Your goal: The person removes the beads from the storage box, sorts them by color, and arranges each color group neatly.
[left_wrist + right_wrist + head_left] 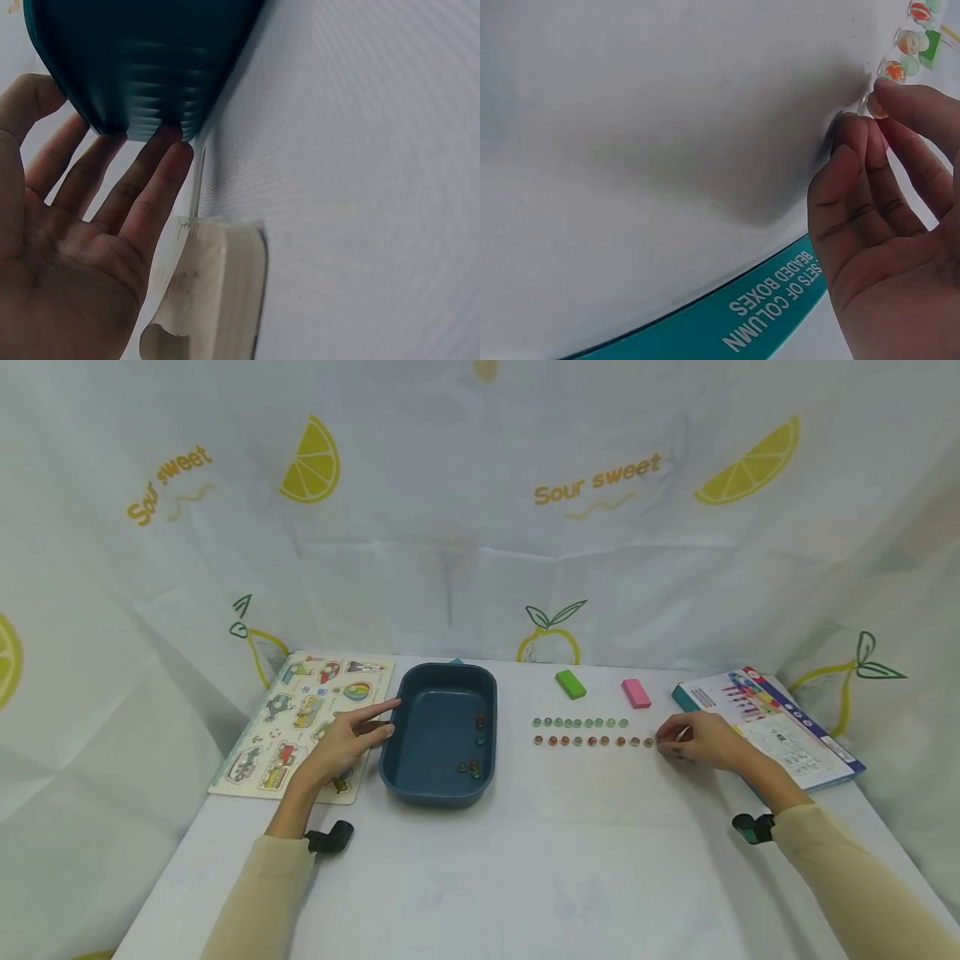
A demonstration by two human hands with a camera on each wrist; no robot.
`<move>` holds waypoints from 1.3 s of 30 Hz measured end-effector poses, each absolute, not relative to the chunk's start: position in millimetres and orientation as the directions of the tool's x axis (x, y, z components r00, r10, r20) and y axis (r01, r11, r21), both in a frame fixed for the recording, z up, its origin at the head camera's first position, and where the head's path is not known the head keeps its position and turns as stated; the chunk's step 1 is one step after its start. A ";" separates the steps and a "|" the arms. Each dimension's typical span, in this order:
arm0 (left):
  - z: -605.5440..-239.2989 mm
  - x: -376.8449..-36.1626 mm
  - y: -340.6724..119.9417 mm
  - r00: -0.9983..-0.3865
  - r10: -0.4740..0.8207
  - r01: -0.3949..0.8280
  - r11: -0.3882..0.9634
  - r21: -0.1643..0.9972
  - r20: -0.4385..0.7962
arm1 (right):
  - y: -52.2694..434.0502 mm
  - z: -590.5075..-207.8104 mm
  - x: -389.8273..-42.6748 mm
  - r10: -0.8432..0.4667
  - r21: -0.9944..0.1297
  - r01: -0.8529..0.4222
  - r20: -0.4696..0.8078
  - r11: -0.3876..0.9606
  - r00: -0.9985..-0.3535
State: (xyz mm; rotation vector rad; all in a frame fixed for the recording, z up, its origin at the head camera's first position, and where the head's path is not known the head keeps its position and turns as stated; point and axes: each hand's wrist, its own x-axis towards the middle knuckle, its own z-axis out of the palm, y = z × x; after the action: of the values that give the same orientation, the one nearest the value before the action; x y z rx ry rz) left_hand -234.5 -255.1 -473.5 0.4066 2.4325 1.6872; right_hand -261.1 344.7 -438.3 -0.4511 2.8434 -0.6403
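A dark blue plastic tub (437, 800) stands left of the middle, with several red and green glass marbles (481, 721) in its right half. My left hand (347, 745) lies at the tub's left wall, fingers nearly straight and fingertips against it; in the left wrist view they touch the tub's ribbed side (161, 75). Two rows of marbles lie right of the tub: a greenish back row (577, 723) and a front row (592, 741) with orange-red swirls. At the front row's right end my right hand (701, 741) pinches a marble (876, 106) between thumb and fingers.
Under my left forearm lies a wooden picture puzzle board (258, 735). Behind the rows are a green block (571, 684) and a pink block (636, 693). A printed box (795, 735) lies beside my right hand. A patterned curtain (450, 585) hangs behind the table.
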 end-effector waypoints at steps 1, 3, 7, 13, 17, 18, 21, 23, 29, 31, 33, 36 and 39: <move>-473.6 -234.7 -255.0 -0.951 0.306 0.134 0.330 0.935 0.028 | 344.5 -438.4 -261.4 -0.333 -0.445 -0.248 -0.124 0.861 -0.935; -474.0 -234.9 -255.2 -0.951 0.307 0.136 0.329 0.935 0.031 | 344.6 -438.5 -262.2 -0.335 -0.447 -0.245 -0.135 0.861 -0.932; -473.8 -234.8 -255.1 -0.950 0.311 0.141 0.327 0.934 0.035 | 345.9 -439.0 -263.3 -0.337 -0.447 -0.241 -0.149 0.861 -0.930; -473.9 -234.4 -255.4 -0.950 0.310 0.134 0.322 0.937 0.030 | 347.6 -436.7 -262.2 -0.342 -0.462 -0.235 -0.162 0.855 -0.926; -474.1 -234.5 -255.7 -0.950 0.310 0.135 0.319 0.938 0.031 | 347.7 -421.1 -260.7 -0.345 -0.461 -0.235 -0.171 0.856 -0.923; -474.0 -234.5 -255.6 -0.950 0.310 0.135 0.317 0.939 0.032 | 346.8 -415.1 -261.2 -0.347 -0.449 -0.240 -0.174 0.861 -0.922; -473.5 -234.4 -255.1 -0.950 0.311 0.133 0.312 0.941 0.031 | 336.1 -391.2 -264.1 -0.358 -0.410 -0.266 -0.165 0.872 -0.919; -472.5 -234.3 -254.6 -0.950 0.312 0.131 0.309 0.942 0.030 | 318.0 -371.2 -264.9 -0.382 -0.375 -0.308 -0.141 0.874 -0.913; -470.5 -235.2 -254.3 -0.952 0.305 0.127 0.316 0.940 0.026 | 217.4 -326.1 -260.8 -0.552 -0.382 -0.497 -0.042 0.779 -0.833; -470.4 -235.2 -254.0 -0.954 0.300 0.123 0.318 0.940 0.023 | 180.5 -323.6 -261.8 -0.639 -0.412 -0.573 -0.031 0.709 -0.768; -470.6 -235.0 -253.6 -0.953 0.301 0.121 0.317 0.941 0.021 | 144.4 -325.7 -264.3 -0.711 -0.432 -0.628 -0.046 0.648 -0.701; -471.5 -234.7 -253.6 -0.954 0.301 0.118 0.319 0.940 0.018 | 94.9 -336.9 -269.3 -0.779 -0.444 -0.673 -0.100 0.591 -0.619; -472.5 -234.2 -254.1 -0.955 0.295 0.109 0.323 0.940 0.010 | 53.9 -352.9 -273.3 -0.802 -0.419 -0.692 -0.193 0.588 -0.565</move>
State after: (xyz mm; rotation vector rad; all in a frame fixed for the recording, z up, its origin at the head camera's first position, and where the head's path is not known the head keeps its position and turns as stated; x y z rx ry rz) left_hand -234.2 -254.1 -472.5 0.3733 2.4180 1.6975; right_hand -273.3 53.9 -352.9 -1.2082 2.4578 -0.4214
